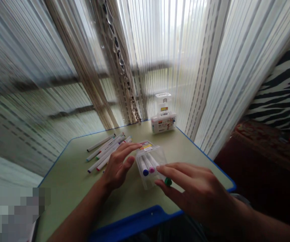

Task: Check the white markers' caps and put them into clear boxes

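A clear plastic marker case (152, 161) lies on its side on the green table (66, 178), with three markers showing in it, capped blue, pink and white. My left hand (119, 164) rests at the case's left side, fingers stretched over its top edge. My right hand (192, 190) is at the case's right front, and its fingers pinch a white marker with a green cap (168, 182) at the case's mouth. Several loose markers (107, 151) lie in a row on the table just left of my left hand.
A second clear marker case (163, 119) stands upright at the table's far edge against striped curtains (160, 50). The table has a blue rim (134, 223). A zebra-striped cloth (286, 94) and a dark piece of furniture (255, 151) are to the right.
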Action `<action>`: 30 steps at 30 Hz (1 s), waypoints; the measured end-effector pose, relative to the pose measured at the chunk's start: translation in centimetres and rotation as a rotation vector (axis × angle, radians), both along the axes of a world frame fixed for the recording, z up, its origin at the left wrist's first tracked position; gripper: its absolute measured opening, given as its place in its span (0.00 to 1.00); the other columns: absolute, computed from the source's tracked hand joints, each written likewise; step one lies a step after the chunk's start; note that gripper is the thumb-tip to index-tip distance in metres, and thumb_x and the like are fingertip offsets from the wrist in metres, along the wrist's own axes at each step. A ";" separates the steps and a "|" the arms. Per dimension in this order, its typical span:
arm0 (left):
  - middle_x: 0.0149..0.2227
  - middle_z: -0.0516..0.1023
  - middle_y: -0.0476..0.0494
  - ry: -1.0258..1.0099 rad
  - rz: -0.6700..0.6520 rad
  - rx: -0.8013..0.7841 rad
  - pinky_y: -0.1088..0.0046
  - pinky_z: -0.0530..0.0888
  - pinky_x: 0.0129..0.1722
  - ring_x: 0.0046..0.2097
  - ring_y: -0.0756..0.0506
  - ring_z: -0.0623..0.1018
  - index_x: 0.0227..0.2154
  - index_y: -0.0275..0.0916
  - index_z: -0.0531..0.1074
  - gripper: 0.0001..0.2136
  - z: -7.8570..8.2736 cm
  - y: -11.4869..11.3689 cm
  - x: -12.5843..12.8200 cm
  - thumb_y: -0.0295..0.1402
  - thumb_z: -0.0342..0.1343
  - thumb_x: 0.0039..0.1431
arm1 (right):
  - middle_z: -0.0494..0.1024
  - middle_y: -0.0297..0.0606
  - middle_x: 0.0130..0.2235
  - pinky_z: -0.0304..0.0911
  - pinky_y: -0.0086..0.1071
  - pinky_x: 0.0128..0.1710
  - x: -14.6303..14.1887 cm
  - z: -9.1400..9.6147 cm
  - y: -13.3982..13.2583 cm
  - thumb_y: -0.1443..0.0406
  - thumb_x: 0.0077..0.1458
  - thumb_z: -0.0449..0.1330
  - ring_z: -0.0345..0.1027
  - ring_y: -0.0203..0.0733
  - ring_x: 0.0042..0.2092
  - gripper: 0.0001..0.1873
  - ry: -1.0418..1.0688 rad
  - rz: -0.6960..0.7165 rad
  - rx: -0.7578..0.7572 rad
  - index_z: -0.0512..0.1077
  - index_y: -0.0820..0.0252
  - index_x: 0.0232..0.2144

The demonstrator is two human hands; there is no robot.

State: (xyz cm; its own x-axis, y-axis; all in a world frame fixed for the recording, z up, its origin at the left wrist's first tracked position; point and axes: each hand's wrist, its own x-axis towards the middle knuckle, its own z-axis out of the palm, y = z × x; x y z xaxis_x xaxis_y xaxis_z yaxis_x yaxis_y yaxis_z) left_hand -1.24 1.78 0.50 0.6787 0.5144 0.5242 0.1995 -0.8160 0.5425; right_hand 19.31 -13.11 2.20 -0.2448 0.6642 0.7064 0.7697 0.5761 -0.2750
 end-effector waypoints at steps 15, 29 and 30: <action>0.54 0.77 0.36 -0.003 -0.014 -0.002 0.58 0.65 0.58 0.56 0.37 0.73 0.53 0.38 0.75 0.25 0.2 -0.2 0.2 0.47 0.39 0.69 | 0.81 0.44 0.34 0.61 0.33 0.24 0.7 1.0 2.5 0.65 0.67 0.53 0.75 0.41 0.28 0.11 -0.445 0.030 -0.086 0.73 0.66 0.39; 0.54 0.77 0.36 -0.014 -0.024 0.013 0.58 0.65 0.58 0.56 0.37 0.73 0.52 0.37 0.75 0.25 0.2 -0.2 0.3 0.47 0.40 0.69 | 0.79 0.42 0.35 0.51 0.40 0.21 1.4 1.5 4.2 0.57 0.71 0.43 0.73 0.45 0.27 0.23 -0.768 0.027 -0.093 0.70 0.67 0.47; 0.53 0.77 0.36 -0.021 -0.029 0.016 0.58 0.65 0.58 0.55 0.37 0.74 0.52 0.37 0.75 0.24 0.2 -0.2 0.3 0.47 0.41 0.69 | 0.79 0.44 0.37 0.52 0.40 0.21 1.3 1.5 4.1 0.55 0.71 0.42 0.74 0.46 0.28 0.24 -0.779 0.027 -0.094 0.71 0.68 0.47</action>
